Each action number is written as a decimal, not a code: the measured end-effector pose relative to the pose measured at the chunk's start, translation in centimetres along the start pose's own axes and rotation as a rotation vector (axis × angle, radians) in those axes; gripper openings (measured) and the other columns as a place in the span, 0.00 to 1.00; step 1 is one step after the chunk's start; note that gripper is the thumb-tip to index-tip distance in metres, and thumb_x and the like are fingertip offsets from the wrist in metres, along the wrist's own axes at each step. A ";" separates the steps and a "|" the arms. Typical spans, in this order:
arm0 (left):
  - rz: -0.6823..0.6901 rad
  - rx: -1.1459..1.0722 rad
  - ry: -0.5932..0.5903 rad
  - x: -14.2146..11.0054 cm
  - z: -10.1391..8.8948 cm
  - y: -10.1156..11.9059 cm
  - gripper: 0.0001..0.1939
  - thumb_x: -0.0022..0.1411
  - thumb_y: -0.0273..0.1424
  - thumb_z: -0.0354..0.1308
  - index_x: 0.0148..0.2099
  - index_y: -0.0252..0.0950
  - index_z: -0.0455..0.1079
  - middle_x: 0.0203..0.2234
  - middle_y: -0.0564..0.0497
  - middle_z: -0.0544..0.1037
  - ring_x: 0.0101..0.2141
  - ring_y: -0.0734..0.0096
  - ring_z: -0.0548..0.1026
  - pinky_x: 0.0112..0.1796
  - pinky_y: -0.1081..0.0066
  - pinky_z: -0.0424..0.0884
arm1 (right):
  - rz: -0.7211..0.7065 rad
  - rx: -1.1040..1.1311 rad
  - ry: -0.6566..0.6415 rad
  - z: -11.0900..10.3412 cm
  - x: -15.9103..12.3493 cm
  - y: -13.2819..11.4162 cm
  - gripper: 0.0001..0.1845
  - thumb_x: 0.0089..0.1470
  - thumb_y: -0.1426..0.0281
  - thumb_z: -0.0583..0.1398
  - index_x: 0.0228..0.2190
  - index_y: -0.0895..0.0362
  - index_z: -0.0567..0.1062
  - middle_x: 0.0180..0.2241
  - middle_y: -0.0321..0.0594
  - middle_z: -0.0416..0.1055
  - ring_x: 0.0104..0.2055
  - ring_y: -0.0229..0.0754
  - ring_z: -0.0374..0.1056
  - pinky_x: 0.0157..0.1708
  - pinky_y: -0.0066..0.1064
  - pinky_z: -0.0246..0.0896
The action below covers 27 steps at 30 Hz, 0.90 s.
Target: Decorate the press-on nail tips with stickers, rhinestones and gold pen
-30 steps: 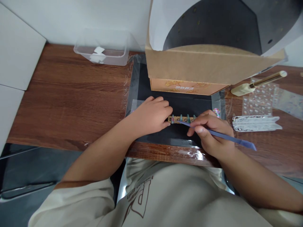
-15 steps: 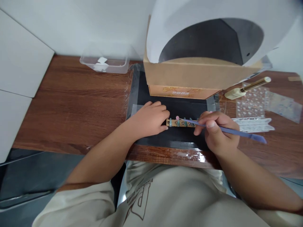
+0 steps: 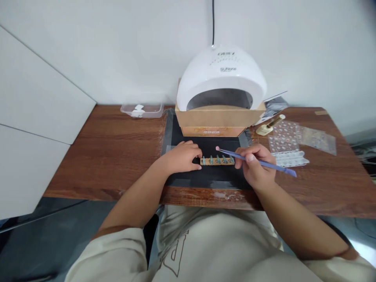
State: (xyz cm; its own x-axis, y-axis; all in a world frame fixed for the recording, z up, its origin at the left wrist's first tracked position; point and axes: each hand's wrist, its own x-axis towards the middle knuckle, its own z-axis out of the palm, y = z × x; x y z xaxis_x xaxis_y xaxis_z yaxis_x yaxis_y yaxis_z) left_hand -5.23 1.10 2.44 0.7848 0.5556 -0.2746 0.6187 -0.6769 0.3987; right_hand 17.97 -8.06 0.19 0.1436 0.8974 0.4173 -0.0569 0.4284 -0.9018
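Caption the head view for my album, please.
Right hand holds a slim purple tool, a small pink piece at its tip, near a strip with teal pieces beside the left hand.

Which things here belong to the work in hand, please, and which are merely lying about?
In use:
purple tweezers, in the right hand
pink piece, at their tip
strip bearing green pieces, by the left hand
black mat, beneath

Apparently lying about:
white domed device
cardboard box
bottle
patterned sheet
clear tub

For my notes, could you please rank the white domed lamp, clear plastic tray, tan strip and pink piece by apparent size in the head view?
Largest first:
White domed lamp
Clear plastic tray
Tan strip
Pink piece
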 end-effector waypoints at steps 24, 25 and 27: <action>0.004 0.000 0.059 1.3 0.7 -1.5 0.14 0.58 0.43 0.61 0.38 0.37 0.73 0.35 0.49 0.76 0.40 0.63 0.69 0.44 0.65 0.61 | -0.579 -1.616 -0.653 -9.8 -1.6 -0.3 0.11 0.63 0.75 0.55 0.37 0.57 0.78 0.30 0.44 0.72 0.34 0.44 0.59 0.37 0.39 0.43; 0.007 -0.004 0.060 1.3 0.7 -1.6 0.15 0.58 0.43 0.61 0.39 0.37 0.73 0.35 0.49 0.76 0.40 0.63 0.69 0.44 0.65 0.61 | -0.571 -1.623 -0.674 -9.7 -1.4 -0.3 0.11 0.63 0.75 0.55 0.38 0.57 0.78 0.29 0.44 0.72 0.35 0.45 0.59 0.37 0.39 0.43; 0.009 -0.009 0.058 1.3 0.8 -1.7 0.15 0.57 0.43 0.61 0.39 0.37 0.73 0.36 0.49 0.76 0.40 0.63 0.69 0.44 0.65 0.61 | -0.563 -1.628 -0.721 -9.5 -1.1 -0.3 0.11 0.63 0.74 0.55 0.39 0.57 0.79 0.29 0.43 0.72 0.35 0.45 0.59 0.38 0.40 0.43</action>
State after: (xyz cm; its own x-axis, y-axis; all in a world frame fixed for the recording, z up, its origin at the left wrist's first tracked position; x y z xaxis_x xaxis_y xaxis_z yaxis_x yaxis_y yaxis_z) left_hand -5.23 2.59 0.66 0.7867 0.5769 -0.2196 0.6111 -0.6776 0.4092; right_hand 27.18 -10.24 -1.05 -0.6095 0.7569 0.2356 0.7847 0.5339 0.3149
